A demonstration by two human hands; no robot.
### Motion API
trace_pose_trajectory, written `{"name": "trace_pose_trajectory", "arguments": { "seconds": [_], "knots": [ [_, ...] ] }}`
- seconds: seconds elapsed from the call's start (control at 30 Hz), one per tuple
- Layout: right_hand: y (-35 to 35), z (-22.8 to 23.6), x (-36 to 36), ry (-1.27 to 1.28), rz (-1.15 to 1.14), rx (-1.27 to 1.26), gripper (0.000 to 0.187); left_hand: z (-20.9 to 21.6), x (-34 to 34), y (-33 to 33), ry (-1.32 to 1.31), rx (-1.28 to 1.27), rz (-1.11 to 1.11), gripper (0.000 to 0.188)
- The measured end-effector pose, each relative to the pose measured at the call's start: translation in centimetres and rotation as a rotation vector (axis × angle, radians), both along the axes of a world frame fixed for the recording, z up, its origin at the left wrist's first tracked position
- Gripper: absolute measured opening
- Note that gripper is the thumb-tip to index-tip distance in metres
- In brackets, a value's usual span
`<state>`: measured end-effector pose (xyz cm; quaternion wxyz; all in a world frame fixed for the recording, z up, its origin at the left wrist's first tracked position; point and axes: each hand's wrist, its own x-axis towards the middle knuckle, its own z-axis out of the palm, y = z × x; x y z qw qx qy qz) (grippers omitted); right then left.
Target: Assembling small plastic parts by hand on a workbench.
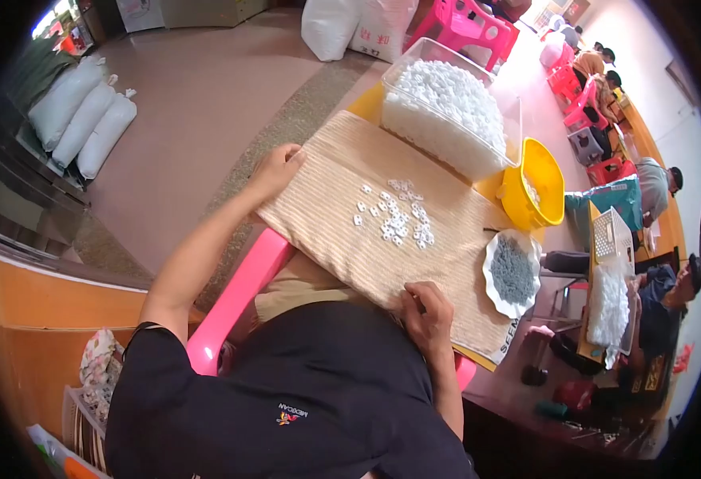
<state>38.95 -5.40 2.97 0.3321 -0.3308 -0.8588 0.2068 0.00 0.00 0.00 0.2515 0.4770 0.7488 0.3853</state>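
Pieces (394, 227) of white plastic—loosely scattered, no common long axis—on the cloth (341, 164), mid-frame; right hand (429, 313), nearer, just below them, fingers curled, grip unclear; left hand (277, 171) at the cloth's left edge, bent, hold unclear; tub (430, 137), yellow bowl (518, 199), upper right; dish (511, 308) of grey bits (513, 271), right; path unobstructed.

A tan cloth (342, 247) on the tabletop (369, 104) bears white plastic pieces (396, 224) and a scalloped dish (511, 306); beyond it, clear bin (438, 137), yellow basin (516, 199).
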Motion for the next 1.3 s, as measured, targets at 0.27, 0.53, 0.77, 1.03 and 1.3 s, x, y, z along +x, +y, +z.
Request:
{"name": "trace_pose_trajectory", "arguments": {
  "seconds": [0.27,0.53,0.77,1.03,1.3],
  "knots": [
    [-0.1,1.0,-0.2,0.038,-0.069,-0.112,0.012,-0.8,1.2,0.3,0.176,0.026,0.026,0.049],
    [0.4,0.4,0.1,0.008,-0.061,-0.095,0.011,-0.5,1.3,0.2,0.182,0.033,0.017,0.050],
    [0.6,0.5,0.2,-0.026,-0.022,-0.062,0.011,-0.8,1.2,0.1,0.222,0.017,0.035,0.048],
    [0.6,0.5,0.2,0.018,-0.034,-0.079,0.012,-1.8,1.0,0.3,0.264,0.034,0.048,0.047],
    [0.6,0.1,0.2,0.035,-0.068,-0.118,0.014,-1.2,1.1,0.1,0.216,0.009,0.023,0.047]
  ]
}}
